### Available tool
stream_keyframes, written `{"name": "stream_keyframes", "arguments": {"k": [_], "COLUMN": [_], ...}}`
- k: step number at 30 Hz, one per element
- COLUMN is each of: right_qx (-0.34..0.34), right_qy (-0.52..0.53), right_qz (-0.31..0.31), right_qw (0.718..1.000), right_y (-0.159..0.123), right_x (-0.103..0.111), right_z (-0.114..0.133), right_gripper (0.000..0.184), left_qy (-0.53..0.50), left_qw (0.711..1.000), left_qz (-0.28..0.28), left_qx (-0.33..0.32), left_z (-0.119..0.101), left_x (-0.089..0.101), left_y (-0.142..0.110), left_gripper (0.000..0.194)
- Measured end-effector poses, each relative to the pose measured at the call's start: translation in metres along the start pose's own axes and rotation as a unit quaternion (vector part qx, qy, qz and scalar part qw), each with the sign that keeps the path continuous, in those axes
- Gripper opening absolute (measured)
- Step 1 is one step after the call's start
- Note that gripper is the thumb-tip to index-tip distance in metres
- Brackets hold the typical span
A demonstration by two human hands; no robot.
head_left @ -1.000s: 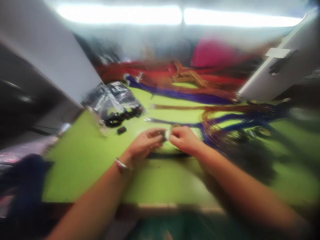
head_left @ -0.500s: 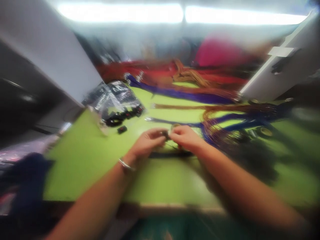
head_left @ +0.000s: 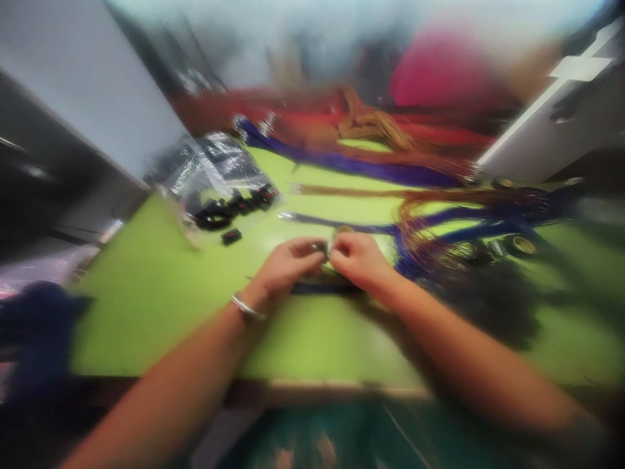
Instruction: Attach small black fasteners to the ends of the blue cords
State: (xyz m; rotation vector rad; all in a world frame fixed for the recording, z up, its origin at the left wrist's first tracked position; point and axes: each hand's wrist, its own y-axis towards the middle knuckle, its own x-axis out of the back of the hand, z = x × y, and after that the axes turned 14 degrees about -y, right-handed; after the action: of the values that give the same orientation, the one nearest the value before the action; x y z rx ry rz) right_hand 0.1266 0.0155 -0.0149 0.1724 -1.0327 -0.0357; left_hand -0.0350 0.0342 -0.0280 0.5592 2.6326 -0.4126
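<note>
My left hand (head_left: 289, 264) is closed, pinching a small black connector (head_left: 320, 247) between thumb and fingertips. Close beside it, my right hand (head_left: 360, 260) has its fingers curled in a pinch against the connector's right side. What those fingers grip is hidden by the hand and by blur. Beneath both hands a dark strip, perhaps a cable (head_left: 325, 288), lies across the green table (head_left: 185, 326). To the left lies a single black connector with a red spot (head_left: 231, 236), apart from several similar black pieces (head_left: 234, 207).
A clear plastic bag (head_left: 229, 156) of dark parts lies at the back left. Blue wire bundles (head_left: 351, 168) and brown wires (head_left: 371, 127) stretch across the back. Rolls of tape (head_left: 523, 245) sit at the right. Grey panels (head_left: 97, 85) flank the table.
The view has tilted down, so the table sits higher in the picture. My hands stay together at the connector; the right fingers look more curled.
</note>
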Motion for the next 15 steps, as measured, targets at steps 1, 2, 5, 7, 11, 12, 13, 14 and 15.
{"name": "stream_keyframes", "arguments": {"k": [1,2,5,7,11,12,13,14,15], "right_qx": [-0.007,-0.012,-0.02,-0.015,0.013,0.019,0.026,0.029,0.027], "right_qy": [-0.006,-0.012,-0.019,-0.012,0.0,-0.009,-0.026,-0.054,-0.088], "right_qz": [0.002,0.004,0.002,0.006,0.063,0.072,0.071,0.059,0.05], "right_qw": [1.0,1.0,1.0,1.0,0.998,0.997,0.997,0.996,0.994], "right_y": [0.0,0.001,0.001,-0.001,0.005,0.012,0.023,0.036,0.052], "right_x": [-0.002,-0.003,-0.006,-0.001,0.029,0.039,0.048,0.055,0.058], "right_z": [0.0,0.0,0.0,0.002,0.009,0.009,0.008,0.006,0.001], "right_gripper": [0.013,0.012,0.012,0.013,0.015,0.017,0.02,0.023,0.025], "left_qy": [0.004,0.006,-0.001,-0.009,-0.031,-0.042,-0.052,-0.061,-0.066], "left_qw": [1.0,1.0,1.0,1.0,0.999,0.999,0.998,0.998,0.998], "left_qz": [0.002,0.003,0.007,0.019,0.028,0.021,0.012,0.004,-0.002], "left_qx": [0.002,0.005,0.009,0.009,-0.012,-0.015,-0.017,-0.015,-0.01], "left_z": [0.001,0.003,0.004,0.002,-0.005,-0.007,-0.008,-0.009,-0.009], "left_x": [0.0,0.001,0.003,0.002,-0.004,-0.005,-0.007,-0.008,-0.009], "left_y": [0.001,0.001,0.003,0.003,0.0,0.0,-0.001,-0.001,-0.001], "left_gripper": [0.04,0.041,0.043,0.042,0.035,0.034,0.032,0.031,0.03]}}
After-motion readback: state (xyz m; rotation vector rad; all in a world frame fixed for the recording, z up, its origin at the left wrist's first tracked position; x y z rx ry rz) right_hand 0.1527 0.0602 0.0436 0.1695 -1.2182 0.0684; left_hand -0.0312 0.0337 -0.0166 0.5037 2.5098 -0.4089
